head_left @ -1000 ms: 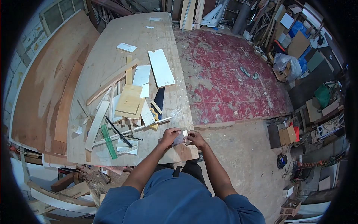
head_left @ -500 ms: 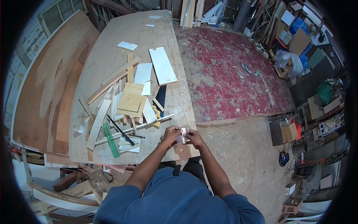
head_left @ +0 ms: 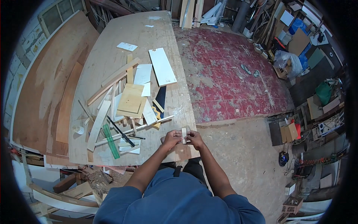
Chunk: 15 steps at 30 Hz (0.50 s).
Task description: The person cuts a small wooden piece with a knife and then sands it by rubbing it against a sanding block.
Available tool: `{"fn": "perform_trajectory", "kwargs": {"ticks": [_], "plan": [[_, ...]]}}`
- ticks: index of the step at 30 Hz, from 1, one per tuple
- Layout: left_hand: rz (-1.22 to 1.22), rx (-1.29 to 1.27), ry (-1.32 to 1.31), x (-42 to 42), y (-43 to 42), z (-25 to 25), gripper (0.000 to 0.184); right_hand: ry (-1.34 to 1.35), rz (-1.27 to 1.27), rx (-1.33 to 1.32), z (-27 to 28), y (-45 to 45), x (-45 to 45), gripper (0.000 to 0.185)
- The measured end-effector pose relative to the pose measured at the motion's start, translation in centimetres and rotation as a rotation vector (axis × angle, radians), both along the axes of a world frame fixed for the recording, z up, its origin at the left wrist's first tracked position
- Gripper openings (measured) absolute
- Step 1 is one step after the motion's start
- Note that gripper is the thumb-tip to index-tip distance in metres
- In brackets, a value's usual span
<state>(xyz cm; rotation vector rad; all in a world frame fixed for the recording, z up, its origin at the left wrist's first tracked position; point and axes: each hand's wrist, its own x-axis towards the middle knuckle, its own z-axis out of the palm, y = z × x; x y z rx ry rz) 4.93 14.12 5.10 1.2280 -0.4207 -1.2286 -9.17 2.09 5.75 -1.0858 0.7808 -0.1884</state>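
Note:
A small pale strip point(head_left: 184, 134) stands between my two hands, over the near right corner of the wooden table point(head_left: 182, 112). My left hand point(head_left: 172, 138) is closed on its left side, and my right hand point(head_left: 194, 139) pinches it from the right. What the strip is made of is too small to tell. Left of my hands lie a green clear ruler point(head_left: 111, 141), a black bar point(head_left: 120, 130) and thin wooden sticks point(head_left: 143, 127).
Wood offcuts point(head_left: 131, 99) and white boards point(head_left: 162, 66) are piled mid-table. A large brown panel point(head_left: 44, 89) leans at the left. Red flooring point(head_left: 231, 74) with slippers point(head_left: 250, 70) lies beyond the table's right edge. Cardboard boxes point(head_left: 289, 132) stand at the right.
Both hands remain at the table corner. The pale strip has turned from slightly tilted to nearly upright in view, and my left fingers have shifted a little around it.

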Motion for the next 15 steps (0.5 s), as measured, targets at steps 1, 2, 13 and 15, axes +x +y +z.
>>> {"fn": "perform_trajectory", "kwargs": {"ticks": [1,2,13,15], "plan": [[0.001,0.002,0.000,-0.2,0.3,-0.3,0.032,0.000,0.001,0.002,-0.1,0.0,-0.1,0.014],[-0.036,-0.018,-0.073,-0.4,0.5,-0.5,0.030,-0.003,-0.017,0.005,-0.2,0.0,-0.1,0.013],[-0.143,0.054,-0.923,0.1,0.9,1.9,0.017,0.140,-0.007,0.162,-1.3,-0.2,-0.7,0.022],[-0.146,-0.242,-1.142,0.3,1.0,0.0,0.019,0.025,-0.027,0.472,-1.8,-0.3,-1.0,0.028]]}}
